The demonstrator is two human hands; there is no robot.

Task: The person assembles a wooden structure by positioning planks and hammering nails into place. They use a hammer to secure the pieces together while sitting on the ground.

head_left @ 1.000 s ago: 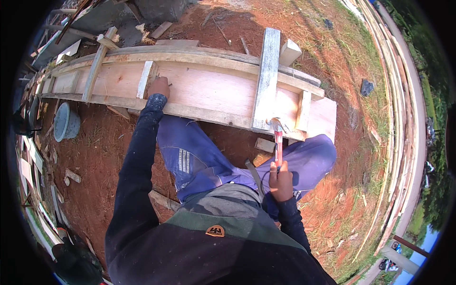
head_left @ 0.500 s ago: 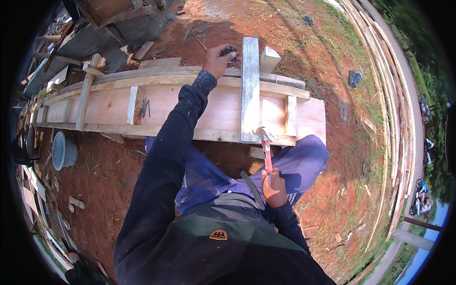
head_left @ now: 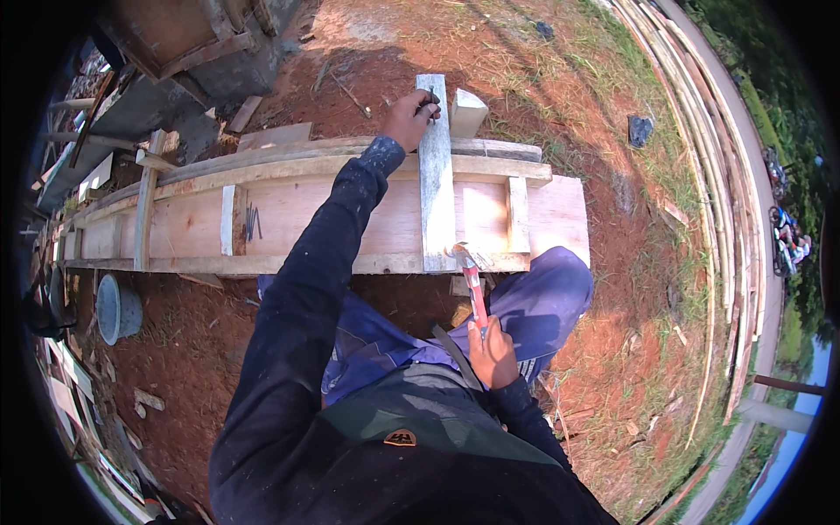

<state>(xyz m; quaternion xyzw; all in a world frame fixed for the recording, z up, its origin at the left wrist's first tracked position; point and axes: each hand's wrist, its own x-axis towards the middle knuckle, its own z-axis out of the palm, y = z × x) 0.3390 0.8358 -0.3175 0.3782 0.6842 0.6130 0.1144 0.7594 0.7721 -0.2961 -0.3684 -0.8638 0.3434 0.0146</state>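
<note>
My right hand (head_left: 494, 354) is closed around the red handle of a claw hammer (head_left: 476, 297). The hammer's head is by the near end of a pale grey board (head_left: 437, 192), which lies crosswise over a long wooden form panel (head_left: 332, 236). At the board's far end, my left hand (head_left: 411, 121) is closed, its fingertips pinching dark, thin nails (head_left: 431, 98) over the board's left edge. Several loose nails (head_left: 253, 223) lie on the panel beside a short cleat (head_left: 229, 219), left of my left sleeve.
A squared timber block (head_left: 468, 114) stands just right of the board's far end. On the reddish soil at left is a grey-blue bucket (head_left: 118, 308). Long poles (head_left: 700, 175) line the right side beside a road, where a motorcycle (head_left: 787, 241) shows. Concrete and scrap wood rise at upper left.
My left hand has moved right and slightly down, from beside the board to its far end. The hammer stays at the near end. The whole view has shifted a little.
</note>
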